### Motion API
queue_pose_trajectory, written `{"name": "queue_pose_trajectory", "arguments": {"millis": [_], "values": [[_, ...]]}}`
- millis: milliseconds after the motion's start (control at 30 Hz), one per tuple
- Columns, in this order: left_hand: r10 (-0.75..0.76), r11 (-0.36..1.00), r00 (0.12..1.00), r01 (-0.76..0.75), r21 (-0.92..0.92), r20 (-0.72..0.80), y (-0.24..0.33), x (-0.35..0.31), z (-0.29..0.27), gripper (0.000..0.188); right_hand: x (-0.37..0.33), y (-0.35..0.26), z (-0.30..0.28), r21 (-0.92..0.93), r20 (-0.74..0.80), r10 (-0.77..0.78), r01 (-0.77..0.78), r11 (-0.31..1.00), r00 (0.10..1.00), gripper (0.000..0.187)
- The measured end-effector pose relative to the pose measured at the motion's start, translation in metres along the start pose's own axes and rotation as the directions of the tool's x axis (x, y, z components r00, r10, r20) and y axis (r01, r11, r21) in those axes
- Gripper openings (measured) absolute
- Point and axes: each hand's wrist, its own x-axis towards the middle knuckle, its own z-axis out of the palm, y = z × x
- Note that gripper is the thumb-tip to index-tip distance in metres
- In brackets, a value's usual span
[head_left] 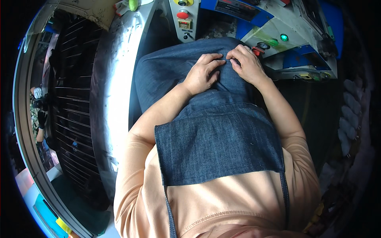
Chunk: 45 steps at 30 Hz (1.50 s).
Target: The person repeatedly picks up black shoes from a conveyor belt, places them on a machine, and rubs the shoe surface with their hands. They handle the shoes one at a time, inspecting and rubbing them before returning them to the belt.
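A dark blue denim apron lies over my chest and lap, with folds across the lap. My left hand rests on the lap part, its fingers half bent and the thumb apart from them. Close to its fingertips is my right hand, fingers loosely curled and touching the denim. Between the two sets of fingertips there is a small gap of cloth. I see no object in either hand; the undersides of the fingers are hidden.
A bright metal surface and a dark slatted part stand at my left. Ahead are a panel with a red button, a green cucumber-like item and a machine with a lit green button. Grey gloves hang at far right.
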Motion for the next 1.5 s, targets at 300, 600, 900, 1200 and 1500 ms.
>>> {"name": "queue_pose_trajectory", "arguments": {"millis": [300,600,900,1200,1500], "values": [[-0.002,1.0,1.0,0.002,0.001,0.009,-0.001,0.0,0.0,0.046,0.0,-0.003,0.0,0.015,-0.028,0.009,-0.008,1.0,1.0,0.016],[-0.004,1.0,1.0,0.004,0.004,0.009,-0.002,-0.001,0.001,0.045,0.0,-0.002,-0.003,-0.021,0.012,0.0,0.0,1.0,1.0,0.016],[0.001,1.0,1.0,-0.001,-0.002,0.001,-0.002,-0.001,0.001,0.044,-0.001,-0.005,-0.002,-0.038,-0.009,-0.001,0.0,0.999,1.0,0.015],[-0.001,1.0,1.0,0.001,0.002,0.001,0.0,0.0,0.001,0.045,-0.001,-0.002,-0.001,0.026,-0.025,0.06,-0.059,0.998,0.998,0.015],[0.002,1.0,1.0,-0.002,0.008,-0.004,-0.001,-0.001,0.001,0.045,0.011,-0.001,-0.001,-0.027,0.023,0.079,-0.078,0.997,0.997,0.013]]}}
